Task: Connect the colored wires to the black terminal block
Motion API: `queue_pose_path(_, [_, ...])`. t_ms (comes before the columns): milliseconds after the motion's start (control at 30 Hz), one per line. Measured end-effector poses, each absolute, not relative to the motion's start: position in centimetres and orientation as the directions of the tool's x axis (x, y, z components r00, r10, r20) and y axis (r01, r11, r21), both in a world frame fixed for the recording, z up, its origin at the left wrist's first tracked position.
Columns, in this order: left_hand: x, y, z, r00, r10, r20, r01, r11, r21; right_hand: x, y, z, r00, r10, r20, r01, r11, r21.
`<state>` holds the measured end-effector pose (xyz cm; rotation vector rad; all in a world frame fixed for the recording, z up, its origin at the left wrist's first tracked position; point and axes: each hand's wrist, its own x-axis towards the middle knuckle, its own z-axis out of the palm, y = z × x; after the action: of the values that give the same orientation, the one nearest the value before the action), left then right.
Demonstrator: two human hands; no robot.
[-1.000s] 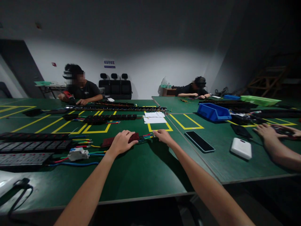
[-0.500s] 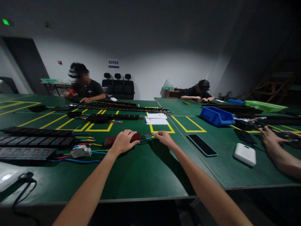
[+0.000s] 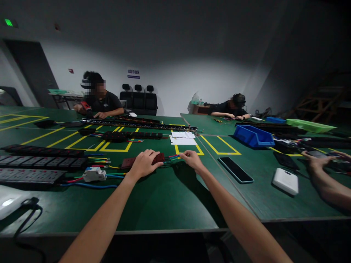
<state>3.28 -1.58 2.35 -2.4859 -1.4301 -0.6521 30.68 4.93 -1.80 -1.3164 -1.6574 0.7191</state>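
Observation:
My left hand (image 3: 144, 163) lies over a dark red, flat, elongated block (image 3: 158, 158), its thumb and fingers closed around the middle. The block's two ends show on either side of the hand. From its right end run several thin coloured wires (image 3: 172, 157), blue, red and green among them. My right hand (image 3: 191, 160) pinches these wires near their far ends between thumb and fingertips. To the left of my left hand lie power strips (image 3: 41, 163) with coloured leads and a white circuit breaker (image 3: 94, 174) with thick wires.
A phone (image 3: 236, 170), a white box-shaped device (image 3: 285, 181) and a blue bin (image 3: 253, 136) are to the right. Another person's hands (image 3: 318, 160) work at the right edge. White papers (image 3: 183, 138) lie ahead. Two more people sit across the green table (image 3: 164, 204).
My hands stay almost where they were, on the block and the wires. At the right edge, a flat grey object now shows by the other person's hands.

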Motion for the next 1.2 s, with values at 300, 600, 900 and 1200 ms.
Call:
queue_pose_path(300, [3.3, -1.5, 2.3, 0.385, 0.759, 0.526, 0.881, -0.472, 0.037, 30.3, 3.6, -0.4, -0.062, 0.986, 0.155, 0.394, 0.166, -0.904])
queue_pose_path(600, [3.5, -1.6, 2.3, 0.382, 0.770, 0.512, 0.884, -0.465, 0.040, 30.1, 4.3, -1.3, -0.036, 0.955, 0.296, 0.410, 0.284, -0.867])
queue_pose_path(900, [3.6, -1.4, 2.0, 0.389, 0.776, 0.496, 0.883, -0.467, 0.037, 30.2, 4.4, -1.5, -0.038, 0.947, 0.319, 0.579, 0.281, -0.765])
queue_pose_path(1200, [3.5, -1.5, 2.3, 0.380, 0.777, 0.502, 0.886, -0.461, 0.043, 30.6, 4.3, -0.8, 0.019, 0.991, 0.135, 0.398, 0.116, -0.910])
